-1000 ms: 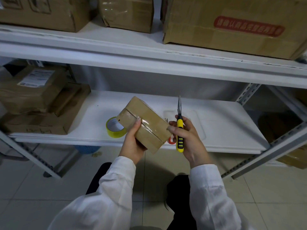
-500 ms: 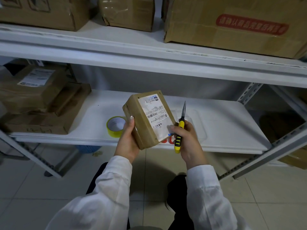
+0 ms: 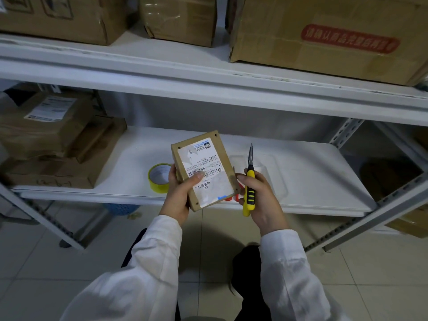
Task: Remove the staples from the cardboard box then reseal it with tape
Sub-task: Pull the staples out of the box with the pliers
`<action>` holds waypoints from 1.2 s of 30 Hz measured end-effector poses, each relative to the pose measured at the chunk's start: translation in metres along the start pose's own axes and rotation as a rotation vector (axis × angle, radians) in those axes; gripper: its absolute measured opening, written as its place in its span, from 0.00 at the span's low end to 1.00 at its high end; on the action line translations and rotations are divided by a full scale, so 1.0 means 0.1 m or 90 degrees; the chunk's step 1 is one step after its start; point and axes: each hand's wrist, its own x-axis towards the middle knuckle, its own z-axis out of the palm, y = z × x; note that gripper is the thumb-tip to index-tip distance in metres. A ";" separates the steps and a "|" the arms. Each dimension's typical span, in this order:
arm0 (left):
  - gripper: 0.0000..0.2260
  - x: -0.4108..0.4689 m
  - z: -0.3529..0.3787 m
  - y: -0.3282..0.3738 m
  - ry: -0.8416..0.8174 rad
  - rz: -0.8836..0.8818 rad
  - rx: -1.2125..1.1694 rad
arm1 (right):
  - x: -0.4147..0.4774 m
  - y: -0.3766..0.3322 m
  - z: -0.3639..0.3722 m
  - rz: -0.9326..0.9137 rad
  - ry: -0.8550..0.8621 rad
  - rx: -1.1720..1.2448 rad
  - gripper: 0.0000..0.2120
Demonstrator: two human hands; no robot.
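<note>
A small brown cardboard box (image 3: 203,169) with a white shipping label faces me, held above the front edge of the lower shelf. My left hand (image 3: 179,193) grips its left side, thumb lying across the label. My right hand (image 3: 259,195) holds yellow-and-black needle-nose pliers (image 3: 249,181), their closed tip pointing up, while its fingertips touch the box's right edge. A roll of yellow tape (image 3: 159,177) lies on the shelf just left of my left hand. Small dark marks sit at the box's corners.
The white lower shelf (image 3: 312,172) carries stacked cardboard boxes (image 3: 58,144) at the left and a shallow clear tray (image 3: 271,170) behind the pliers. Red scissor handles (image 3: 234,198) peek out under the box. Large cartons (image 3: 324,35) fill the upper shelf. A slanted metal upright (image 3: 370,218) stands right.
The box has been turned over in my hands from its taped seam side to the labelled face, which now lies flatter toward me. The pliers stayed in my right hand.
</note>
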 end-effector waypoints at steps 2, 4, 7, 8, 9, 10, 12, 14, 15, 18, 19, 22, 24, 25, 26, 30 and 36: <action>0.39 0.00 -0.03 0.02 -0.008 -0.013 0.031 | 0.03 0.00 -0.01 0.026 0.017 0.008 0.05; 0.42 -0.02 -0.05 0.03 -0.018 -0.017 0.076 | 0.04 -0.02 -0.02 0.059 0.029 0.041 0.08; 0.35 -0.03 -0.08 0.08 -0.045 0.005 0.132 | 0.06 -0.02 -0.04 0.092 0.031 0.102 0.10; 0.35 -0.03 -0.10 0.10 -0.054 0.006 0.148 | 0.07 -0.01 -0.04 0.100 0.023 0.116 0.09; 0.36 -0.03 -0.12 0.12 -0.061 0.008 0.159 | 0.07 -0.01 -0.04 0.107 0.015 0.129 0.10; 0.37 -0.03 -0.14 0.13 -0.066 0.015 0.167 | 0.06 -0.01 -0.03 0.113 0.007 0.133 0.10; 0.38 -0.04 -0.15 0.15 -0.066 0.028 0.177 | 0.06 0.01 -0.02 0.125 0.001 0.135 0.12; 0.35 -0.05 -0.18 0.16 -0.052 0.038 0.150 | 0.07 0.03 -0.03 0.144 0.009 0.150 0.12; 0.30 -0.05 -0.19 0.17 -0.040 0.046 0.125 | 0.08 0.05 -0.06 0.160 0.015 0.158 0.12; 0.18 -0.05 -0.23 0.22 -0.020 0.047 0.062 | 0.14 0.10 -0.14 0.209 0.022 0.157 0.12; 0.16 -0.05 -0.25 0.23 -0.016 0.032 0.044 | 0.16 0.12 -0.16 0.220 0.017 0.151 0.12; 0.15 -0.03 -0.31 0.24 0.011 0.007 -0.005 | 0.19 0.16 -0.17 0.234 -0.006 0.120 0.10; 0.20 -0.03 -0.31 0.22 0.033 0.002 -0.026 | 0.22 0.22 -0.19 0.231 -0.016 0.065 0.10; 0.16 -0.03 -0.30 0.22 0.039 0.003 -0.030 | 0.24 0.23 -0.20 0.223 -0.013 0.026 0.11; 0.10 -0.02 -0.28 0.21 0.035 -0.001 -0.036 | 0.27 0.25 -0.20 0.217 -0.008 -0.010 0.11; 0.08 -0.05 -0.18 0.22 0.023 -0.035 -0.104 | 0.37 0.30 -0.20 0.191 0.012 -0.108 0.19; 0.07 0.05 -0.19 0.27 0.023 -0.076 -0.175 | 0.55 0.35 -0.12 0.151 0.051 -0.233 0.13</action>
